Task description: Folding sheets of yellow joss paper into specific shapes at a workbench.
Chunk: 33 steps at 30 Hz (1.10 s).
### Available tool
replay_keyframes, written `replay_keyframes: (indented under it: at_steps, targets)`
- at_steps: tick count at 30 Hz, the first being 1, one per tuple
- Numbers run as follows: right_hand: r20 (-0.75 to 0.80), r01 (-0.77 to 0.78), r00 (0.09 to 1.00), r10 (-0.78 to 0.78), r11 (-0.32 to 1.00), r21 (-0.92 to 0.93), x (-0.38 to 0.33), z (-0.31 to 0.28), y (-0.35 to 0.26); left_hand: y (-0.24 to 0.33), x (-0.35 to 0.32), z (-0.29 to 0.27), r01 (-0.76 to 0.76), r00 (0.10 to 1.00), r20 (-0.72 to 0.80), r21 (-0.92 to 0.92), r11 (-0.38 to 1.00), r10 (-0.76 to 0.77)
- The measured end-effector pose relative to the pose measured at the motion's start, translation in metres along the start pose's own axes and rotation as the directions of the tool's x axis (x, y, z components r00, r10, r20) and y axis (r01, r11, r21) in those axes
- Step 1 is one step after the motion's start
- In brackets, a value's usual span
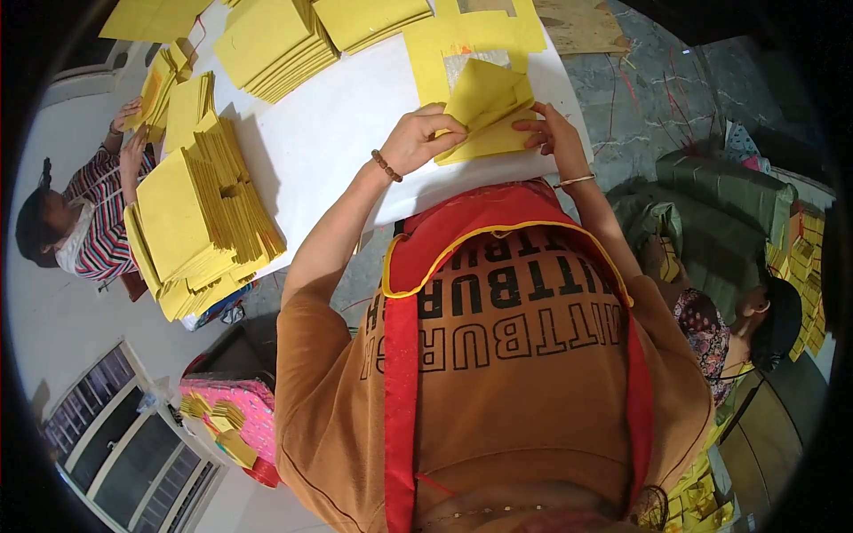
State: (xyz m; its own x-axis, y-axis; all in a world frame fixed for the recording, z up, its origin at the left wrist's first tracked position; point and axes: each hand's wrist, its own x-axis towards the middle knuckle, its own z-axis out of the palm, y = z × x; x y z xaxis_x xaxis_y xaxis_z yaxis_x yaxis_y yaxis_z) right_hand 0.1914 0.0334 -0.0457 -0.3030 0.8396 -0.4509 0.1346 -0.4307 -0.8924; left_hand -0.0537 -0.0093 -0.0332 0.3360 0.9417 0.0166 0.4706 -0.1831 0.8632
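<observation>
On the white tabletop in front of me is a yellow folded sheet of card or felt (489,93), with one flap standing up at an angle. My left hand (428,139) pinches the left edge of that flap between thumb and fingers. At its right side, my right hand (558,140) grips the edge with bent fingers, the thumb partly hidden. Just beyond lies a flat yellow cut-out sheet (426,55) with side tabs. A silvery-grey patch (475,64) shows between this sheet and the raised flap.
Tall stacks of folded yellow pieces (182,218) stand at the table's left end, more yellow stacks (275,49) at the far side. A person in a striped top (107,213) handles yellow pieces on the left. Another person (711,324) sits at right near a green sofa (720,191).
</observation>
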Motion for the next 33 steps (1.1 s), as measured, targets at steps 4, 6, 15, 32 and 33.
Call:
replay_keyframes:
  at_steps: [4, 6, 15, 32, 33]
  targets:
    - [-0.007, -0.007, 1.000, 0.007, 1.000, 0.012, -0.001, 0.002, -0.003, -0.006, 0.000, 0.001, -0.038, 0.999, -0.010, -0.007, 0.999, 0.038]
    - [-0.004, 0.003, 1.000, -0.003, 1.000, 0.003, -0.001, 0.001, -0.003, -0.005, 0.000, 0.001, -0.036, 0.999, -0.008, -0.008, 0.999, 0.036]
    - [0.013, -0.004, 1.000, 0.004, 1.000, -0.025, 0.001, -0.001, -0.002, -0.004, 0.000, 0.002, -0.014, 1.000, 0.008, -0.023, 1.000, 0.015]
    - [-0.063, 0.043, 0.997, -0.039, 0.997, 0.058, -0.003, 0.006, -0.006, -0.004, 0.000, 0.007, -0.085, 0.996, -0.030, 0.054, 0.995, 0.086]
    - [-0.065, 0.012, 0.998, -0.008, 0.998, 0.069, -0.001, 0.004, -0.006, -0.003, 0.000, 0.007, -0.085, 0.996, -0.031, 0.054, 0.995, 0.087]
